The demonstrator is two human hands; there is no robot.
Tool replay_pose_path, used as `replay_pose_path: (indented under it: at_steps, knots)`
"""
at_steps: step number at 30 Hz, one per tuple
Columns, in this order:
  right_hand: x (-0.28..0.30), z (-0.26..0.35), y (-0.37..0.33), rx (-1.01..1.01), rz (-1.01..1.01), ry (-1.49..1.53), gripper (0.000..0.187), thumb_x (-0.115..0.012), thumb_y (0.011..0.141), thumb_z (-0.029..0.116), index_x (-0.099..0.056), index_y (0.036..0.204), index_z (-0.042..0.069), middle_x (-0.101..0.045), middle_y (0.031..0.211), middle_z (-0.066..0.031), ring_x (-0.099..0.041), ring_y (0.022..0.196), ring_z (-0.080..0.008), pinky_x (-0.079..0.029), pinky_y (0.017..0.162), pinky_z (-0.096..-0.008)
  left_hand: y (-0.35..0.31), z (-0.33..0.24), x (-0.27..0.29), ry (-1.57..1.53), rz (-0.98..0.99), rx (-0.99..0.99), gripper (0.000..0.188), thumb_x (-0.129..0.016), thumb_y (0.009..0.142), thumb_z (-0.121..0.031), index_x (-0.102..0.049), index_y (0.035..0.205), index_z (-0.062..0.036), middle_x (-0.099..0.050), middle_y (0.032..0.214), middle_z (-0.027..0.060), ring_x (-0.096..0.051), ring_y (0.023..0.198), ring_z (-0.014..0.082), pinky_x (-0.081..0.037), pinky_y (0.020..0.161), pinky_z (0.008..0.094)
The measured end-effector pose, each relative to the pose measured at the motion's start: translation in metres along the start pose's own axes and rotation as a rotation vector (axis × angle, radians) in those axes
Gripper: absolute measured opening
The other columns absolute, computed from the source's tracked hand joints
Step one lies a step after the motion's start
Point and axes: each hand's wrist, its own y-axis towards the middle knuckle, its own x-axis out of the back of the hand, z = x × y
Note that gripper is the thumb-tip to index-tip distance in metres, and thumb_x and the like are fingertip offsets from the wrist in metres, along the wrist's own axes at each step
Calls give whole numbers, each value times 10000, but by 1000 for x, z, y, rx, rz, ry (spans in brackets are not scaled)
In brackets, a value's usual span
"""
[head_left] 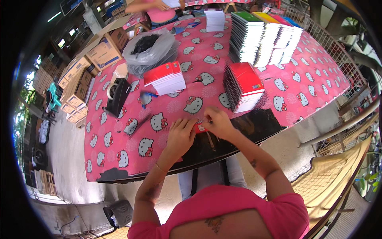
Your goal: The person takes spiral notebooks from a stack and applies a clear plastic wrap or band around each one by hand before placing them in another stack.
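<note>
A small red-covered notebook (199,128) lies at the table's near edge, mostly hidden between my hands. My left hand (182,132) rests on its left side with the fingers stretched out flat. At its far right edge my right hand (217,122) is closed in a pinch; what the fingertips hold is too small to make out. Just beyond my right hand stands a stack of red notebooks (245,81) with black spiral binding. Farther left is a stack of red-covered page blocks (164,76), with no spiral visible. A blue-handled tool (148,95) lies to its near left.
A black tape dispenser (118,96) and a clear plastic bag (159,53) of black material stand at left. Tall stacks of spiral notebooks (248,40) and a white paper stack (215,20) are at the back. Cardboard boxes (104,52) line the left; another person (159,12) works opposite.
</note>
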Motion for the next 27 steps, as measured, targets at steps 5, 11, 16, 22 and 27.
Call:
replay_pose_path:
  at_steps: [5,11,16,22,27]
  knots:
    - [35,67,0,-67,-288,244,374,-689,883,126,-569,1227,43,-630,1012,-118,-639,973,-245,-531,797,-341,56,-54,45,-535,39,412,275,-663,892,-116,-638,1149,-22,-663,1040,132,-625,966,307,-494,858,433]
    - [131,82,39,-317,-323,756,555,-627,945,72,-414,1452,-10,-619,1228,-105,-608,1076,-151,-498,923,-274,180,-46,15,-499,-172,-148,350,-667,934,-189,-649,1269,-89,-640,1185,160,-632,1017,242,-493,876,337]
    - [192,2,60,-345,-192,200,517,-657,930,141,-502,1397,-18,-690,1055,-103,-652,924,-168,-509,821,-295,246,-34,-47,-546,-22,-103,355,-714,880,-243,-692,1222,-149,-637,1156,144,-627,958,314,-491,883,383]
    - [200,-40,43,-394,-181,-197,526,-735,874,267,-600,1301,-8,-695,1019,-150,-649,854,-208,-510,771,-344,240,-31,-97,-137,-72,-157,331,-708,857,-364,-724,1152,-215,-656,1065,90,-581,1073,299,-422,943,465]
    - [174,8,43,30,-605,-667,353,-694,881,180,-648,1176,-10,-656,1044,-157,-613,888,-317,-484,804,-414,251,-20,-96,-274,-30,-31,373,-607,925,-428,-710,1149,-148,-720,980,74,-672,892,277,-399,958,491]
